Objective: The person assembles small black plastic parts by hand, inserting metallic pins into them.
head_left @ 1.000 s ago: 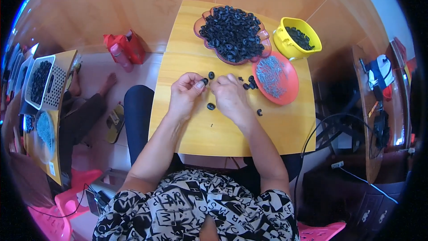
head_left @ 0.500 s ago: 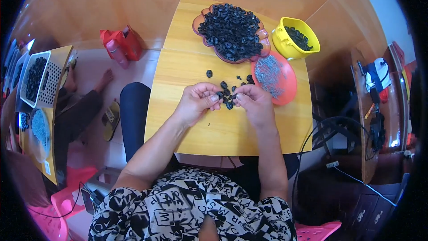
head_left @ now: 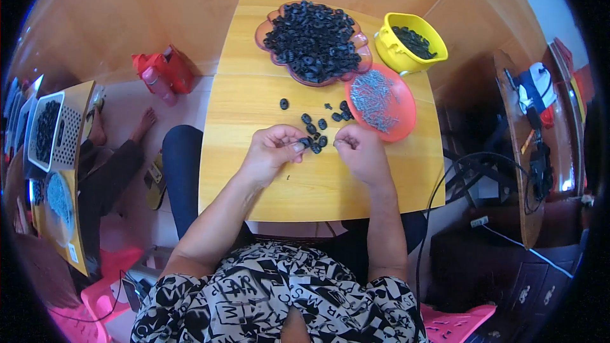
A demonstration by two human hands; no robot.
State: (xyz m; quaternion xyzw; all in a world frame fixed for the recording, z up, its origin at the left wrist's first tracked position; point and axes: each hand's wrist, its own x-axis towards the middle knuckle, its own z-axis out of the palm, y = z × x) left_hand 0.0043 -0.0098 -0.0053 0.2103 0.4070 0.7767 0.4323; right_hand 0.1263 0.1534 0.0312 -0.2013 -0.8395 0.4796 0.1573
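Observation:
Between the thumb and fingers of my left hand [head_left: 274,152] is a small black oval plastic part [head_left: 305,142]. Beside it, my right hand [head_left: 361,151] is closed in a pinch; whatever its fingertips hold is too small to make out. Several loose black parts [head_left: 323,124] lie on the wooden table [head_left: 267,197] between and beyond my hands, and a single one [head_left: 284,103] lies apart at the left. Close beyond my right hand sits a red-orange plate [head_left: 406,111] with a heap of small silvery screws or pins [head_left: 375,98].
A translucent scalloped tray [head_left: 265,37] heaped with black parts stands at the far side, a yellow basket [head_left: 387,41] of them at its right. On the left, a person's leg [head_left: 121,165] shows beside another table with a white basket [head_left: 67,130]. A black cable [head_left: 445,184] hangs at right.
My right hand has drawn away from my left, so a gap now shows between them. My left hand still pinches the black part. The whole view has shifted slightly.

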